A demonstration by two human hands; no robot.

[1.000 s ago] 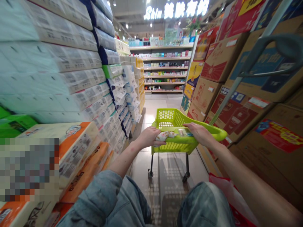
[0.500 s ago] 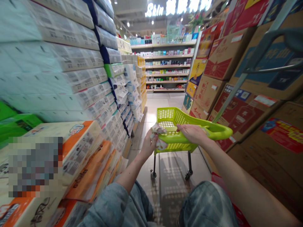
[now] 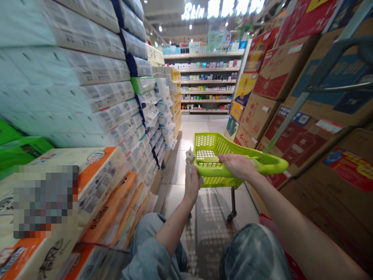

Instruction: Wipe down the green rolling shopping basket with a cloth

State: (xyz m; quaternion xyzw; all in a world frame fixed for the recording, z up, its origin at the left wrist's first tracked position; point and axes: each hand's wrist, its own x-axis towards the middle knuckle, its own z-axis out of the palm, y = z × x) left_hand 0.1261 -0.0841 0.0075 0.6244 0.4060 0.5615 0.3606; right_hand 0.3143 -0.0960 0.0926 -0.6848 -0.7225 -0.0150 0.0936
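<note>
A small lime-green shopping cart (image 3: 269, 166) with a perforated basket stands on the tiled floor in front of my knees. My right hand (image 3: 239, 165) grips its near rim, the thumb side toward the basket. Closed around a crumpled whitish cloth (image 3: 190, 156) with a faint pattern, my left hand (image 3: 191, 183) is at the basket's near left corner. The cloth sticks up above the fingers, and some of it shows by the palm. Whether the cloth touches the rim there I cannot tell.
Tall stacks of wrapped tissue packs (image 3: 96, 93) line the left side, with orange-and-cream packs (image 3: 99, 175) close to my left arm. Stacked cartons (image 3: 303, 136) stand close on the right, behind a metal trolley handle (image 3: 323, 74). Shelves of small goods (image 3: 208, 81) are straight ahead.
My left hand has turned upright and shifted slightly right and down along the cart's corner. The cloth, spread over the rim before, is now bunched above the fingers. My right hand stays on the rim.
</note>
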